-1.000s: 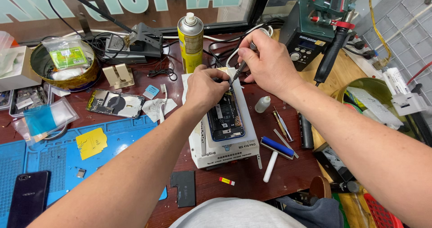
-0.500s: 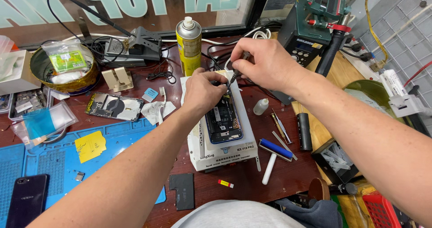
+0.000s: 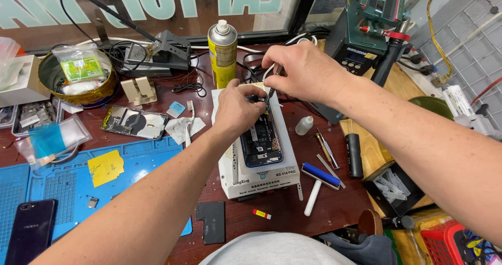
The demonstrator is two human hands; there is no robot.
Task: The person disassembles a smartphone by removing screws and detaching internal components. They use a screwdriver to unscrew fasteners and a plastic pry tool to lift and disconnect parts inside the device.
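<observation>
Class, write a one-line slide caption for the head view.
Left hand steadies an opened phone on a white heating block while the right hand works a thin tool at its top.

Opened phone [image 3: 263, 139] on heating plate [image 3: 259, 178], spray can [image 3: 222, 53] behind.

Not much moved here tbh. The right hand [image 3: 303, 69] has slid left and a bit down: a second ago its fingers pinched the thin tool [image 3: 271, 87] out past the far right corner of the opened phone [image 3: 261, 139], now they're right over the phone's top edge, almost touching the left hand [image 3: 238, 108]. The tool tip went from just beside the left fingertips to tucked right against them. The left hand itself crept slightly up the phone, its fingers curled tighter over the top end.
</observation>
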